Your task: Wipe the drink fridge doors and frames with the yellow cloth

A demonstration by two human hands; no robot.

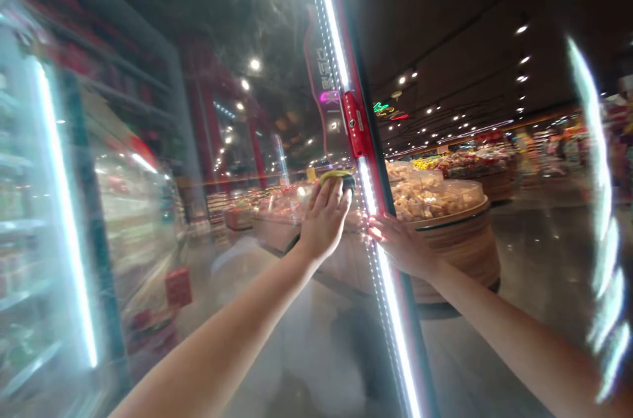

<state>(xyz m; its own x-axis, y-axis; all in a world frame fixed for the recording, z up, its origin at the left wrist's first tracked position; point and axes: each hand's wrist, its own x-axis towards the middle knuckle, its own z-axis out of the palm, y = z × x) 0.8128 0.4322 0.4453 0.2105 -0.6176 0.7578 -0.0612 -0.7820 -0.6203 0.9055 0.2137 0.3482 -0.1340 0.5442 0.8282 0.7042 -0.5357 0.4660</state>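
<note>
My left hand (326,217) presses a yellow-and-dark cloth (339,175) against the inner side of a glass door (277,115). The fingers cover most of the cloth, so its full shape is hidden. My right hand (403,245) grips the edge of the same door, with its fingertips reaching around beside a bright light strip (390,299). A red fitting (353,124) sits on the door frame above both hands. The door stands swung open and leans across the view.
Lit cooler shelves (22,227) blur along the left, with a vertical light tube (66,220) beside them. Beyond the door edge stands a rounded wood-sided display bin (455,250) heaped with packaged goods. A shiny floor (539,286) runs off to the right.
</note>
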